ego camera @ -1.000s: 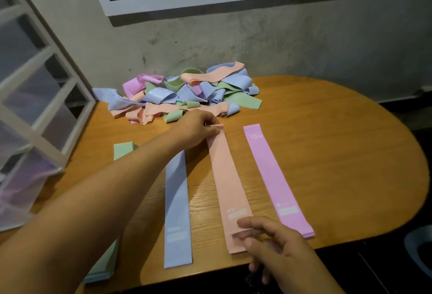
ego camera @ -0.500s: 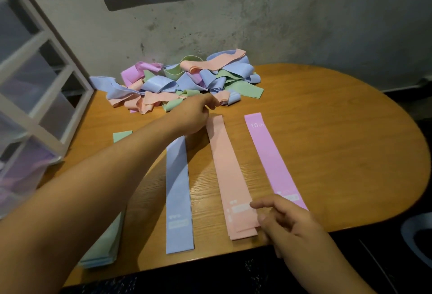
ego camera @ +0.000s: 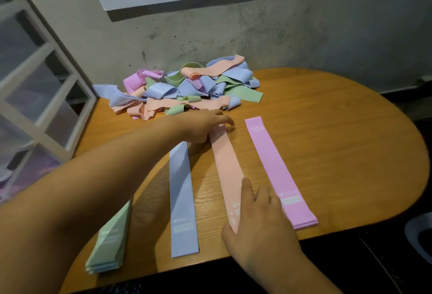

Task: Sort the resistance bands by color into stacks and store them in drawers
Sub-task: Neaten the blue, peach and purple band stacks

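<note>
1. Spreading across most of the view, a rounded wooden surface [ego camera: 339, 153] carries all the resistance bands and backs onto a rough grey wall.
2. A white-framed drawer unit [ego camera: 35, 97] with translucent fronts stands at the left edge. A lilac tint shows through its lower drawers, too blurred to make out.
3. A loose pile of bands [ego camera: 187, 90] in blue, green, peach and pink lies tangled at the far side of the surface, against the wall.
4. Four flat stacks lie side by side nearer the person, running lengthwise away from them. From left to right they are the green stack [ego camera: 112, 242], the blue stack [ego camera: 182, 200], the peach stack [ego camera: 226, 167] and the pink stack [ego camera: 275, 169]. Bare wood shows between each pair.
5. The left hand [ego camera: 203, 125] reaches across the far end of the blue stack to the far end of the peach stack, just in front of the pile. Its fingers [ego camera: 224, 119] are stretched out and released, pointing right over the peach end and grasping nothing. Whether they touch the band cannot be told.
6. The right hand [ego camera: 259, 219] lies palm down on the near end of the peach stack. Its fingers [ego camera: 264, 193] are straight and released, resting flat rather than grasping. The thumb lies along the peach band, and the other fingers reach to the edge of the pink stack.
7. White print reading "10 LB" marks the far end of the pink stack, and pale label marks show near the close ends of all four stacks.
</note>
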